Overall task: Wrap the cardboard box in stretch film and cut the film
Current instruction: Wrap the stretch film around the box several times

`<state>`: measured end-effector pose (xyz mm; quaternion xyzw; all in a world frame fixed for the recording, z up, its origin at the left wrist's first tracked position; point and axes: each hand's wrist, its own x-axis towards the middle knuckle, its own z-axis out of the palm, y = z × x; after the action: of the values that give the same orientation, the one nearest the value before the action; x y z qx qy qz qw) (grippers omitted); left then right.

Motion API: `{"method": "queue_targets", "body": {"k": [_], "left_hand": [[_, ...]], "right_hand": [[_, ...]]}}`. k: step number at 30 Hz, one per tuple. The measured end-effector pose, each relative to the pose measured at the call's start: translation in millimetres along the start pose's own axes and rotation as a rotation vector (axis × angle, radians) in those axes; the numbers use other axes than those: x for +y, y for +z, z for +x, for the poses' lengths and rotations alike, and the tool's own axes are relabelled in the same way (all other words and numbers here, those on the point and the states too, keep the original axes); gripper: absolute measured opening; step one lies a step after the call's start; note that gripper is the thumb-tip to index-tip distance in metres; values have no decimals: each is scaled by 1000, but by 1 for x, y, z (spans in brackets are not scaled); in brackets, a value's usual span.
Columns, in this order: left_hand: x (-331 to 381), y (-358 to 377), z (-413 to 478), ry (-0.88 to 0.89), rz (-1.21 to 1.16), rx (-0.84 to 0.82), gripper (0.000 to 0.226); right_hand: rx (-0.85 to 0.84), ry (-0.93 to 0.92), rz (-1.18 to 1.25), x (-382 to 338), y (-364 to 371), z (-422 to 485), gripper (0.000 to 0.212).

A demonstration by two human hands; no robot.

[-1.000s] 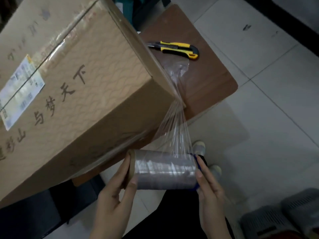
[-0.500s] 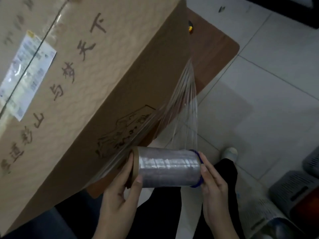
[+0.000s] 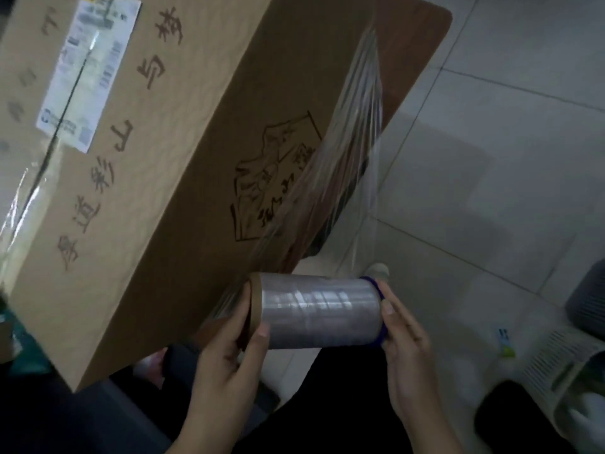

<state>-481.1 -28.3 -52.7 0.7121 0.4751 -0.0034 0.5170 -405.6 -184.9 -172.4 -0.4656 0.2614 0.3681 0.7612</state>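
Note:
A large cardboard box (image 3: 183,132) with dark printed characters and a white label fills the upper left, resting on a brown table (image 3: 412,50). I hold a stretch film roll (image 3: 319,311) sideways below the box's lower right side. My left hand (image 3: 229,355) grips its brown left end, and my right hand (image 3: 409,352) presses its blue right end. A sheet of clear film (image 3: 353,149) stretches from the roll up to the box's far right edge. The utility knife is out of view.
Grey tiled floor (image 3: 510,165) lies to the right. A white slatted basket (image 3: 556,365) and a grey container (image 3: 586,296) stand at the lower right. My dark trousers and a light shoe (image 3: 378,270) are below the roll.
The view has shifted left and down, so the box now covers the knife and most of the table. The film sheet has grown longer and wider along the box's end face.

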Motion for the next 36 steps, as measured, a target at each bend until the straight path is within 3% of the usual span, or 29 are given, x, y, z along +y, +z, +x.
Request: {"method": "queue_targets", "body": {"k": [6,11,16,24,36], "left_hand": [[-16,-29,-29,18,-44,-40,45],[-18,-49,-37,45,80,-28,43],[-38,-84,-36,79,216,-178,46],[-43,-112,-32,192,234,-358,50],[-60,-136,-36,99,161,-284,47]], "right_hand": [[23,-51,59,29,11,-31,46],[55,-29,114,59,23,-49,44],[153,-84,208,84,38,-62,50],[252,-218,362,110,52,-86,45],[180,-206,363,167,64,-110,48]]}}
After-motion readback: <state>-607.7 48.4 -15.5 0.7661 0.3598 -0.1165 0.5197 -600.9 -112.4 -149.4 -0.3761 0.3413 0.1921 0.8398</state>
